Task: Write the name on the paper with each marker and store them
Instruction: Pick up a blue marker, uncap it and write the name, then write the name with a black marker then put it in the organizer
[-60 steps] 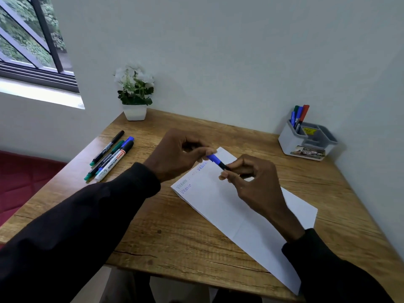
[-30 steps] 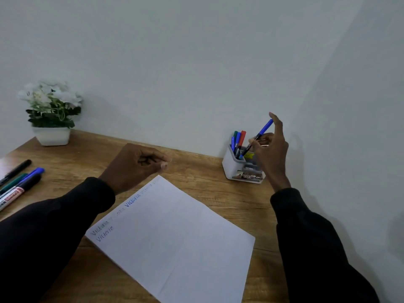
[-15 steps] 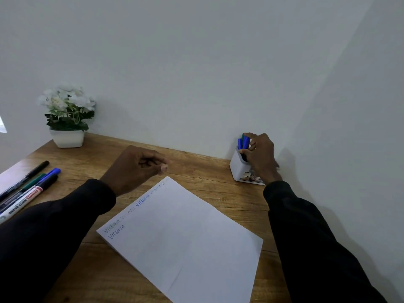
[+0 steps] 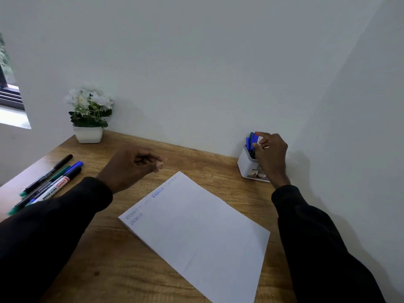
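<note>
The white paper [image 4: 196,232] lies slanted on the wooden desk [image 4: 109,259], with the name written several times in faint and blue ink along its upper left edge. At the back right stands a white marker holder [image 4: 244,167] with blue, green and red markers [image 4: 251,139] upright in it. My right hand [image 4: 271,154] is at the holder, its thumb and forefinger spread apart just beside the marker tops and covering the holder's right side. My left hand [image 4: 133,165] hovers above the desk left of the paper, loosely curled and holding nothing.
Several loose markers [image 4: 50,182], black, green, blue and one white-bodied, lie in a row at the desk's left edge. A white pot of white flowers [image 4: 88,121] stands at the back left. Walls close the desk at the back and right.
My right hand carried the blue marker from the paper to the holder and put it in among the others; its fingers have now spread. My left hand stayed curled by the paper.
</note>
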Demonstrator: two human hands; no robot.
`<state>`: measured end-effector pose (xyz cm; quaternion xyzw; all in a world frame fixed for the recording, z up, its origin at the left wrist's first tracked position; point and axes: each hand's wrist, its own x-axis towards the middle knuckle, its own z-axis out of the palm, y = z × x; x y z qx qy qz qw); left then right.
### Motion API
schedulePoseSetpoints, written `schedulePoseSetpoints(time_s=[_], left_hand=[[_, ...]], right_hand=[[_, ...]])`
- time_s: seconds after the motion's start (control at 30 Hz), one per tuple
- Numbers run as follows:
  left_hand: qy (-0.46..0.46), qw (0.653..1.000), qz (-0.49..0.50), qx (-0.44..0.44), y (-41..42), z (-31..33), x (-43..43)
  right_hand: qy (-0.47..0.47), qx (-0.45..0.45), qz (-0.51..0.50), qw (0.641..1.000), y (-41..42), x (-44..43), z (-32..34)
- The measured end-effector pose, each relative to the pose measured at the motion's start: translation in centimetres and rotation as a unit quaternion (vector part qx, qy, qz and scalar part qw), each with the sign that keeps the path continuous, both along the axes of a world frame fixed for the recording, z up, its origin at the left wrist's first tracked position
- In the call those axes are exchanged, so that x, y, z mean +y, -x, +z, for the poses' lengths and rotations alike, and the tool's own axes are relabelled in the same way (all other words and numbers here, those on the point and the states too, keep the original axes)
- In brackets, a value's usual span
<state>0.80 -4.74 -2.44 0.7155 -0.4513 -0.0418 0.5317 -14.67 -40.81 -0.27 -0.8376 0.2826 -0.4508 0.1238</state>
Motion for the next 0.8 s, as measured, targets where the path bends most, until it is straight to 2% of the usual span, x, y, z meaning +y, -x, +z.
schedulePoseSetpoints(time_s=[0.17, 0.3, 0.47, 0.8], left_hand=[[-0.004, 1.0, 0.023, -0.001, 0.0, 0.4, 2.9], [-0.018, 0.998, 0.065, -0.009, -0.3, 0.2, 6.3], [-0.025, 0.993, 0.115, -0.02, -1.8, -0.4, 10.8], [-0.042, 0.976, 0.209, -0.037, -5.6, -0.8, 16.2]], right_hand=[[-0.061, -0.009, 0.096, 0.994, -0.7, 5.5, 0.1], [-0.082, 0.029, 0.205, 0.975, -2.7, 11.9, -0.9], [-0.112, 0.077, 0.292, 0.947, -5.7, 18.8, -2.3], [0.004, 0.18, 0.429, 0.885, -13.1, 26.8, -4.9]])
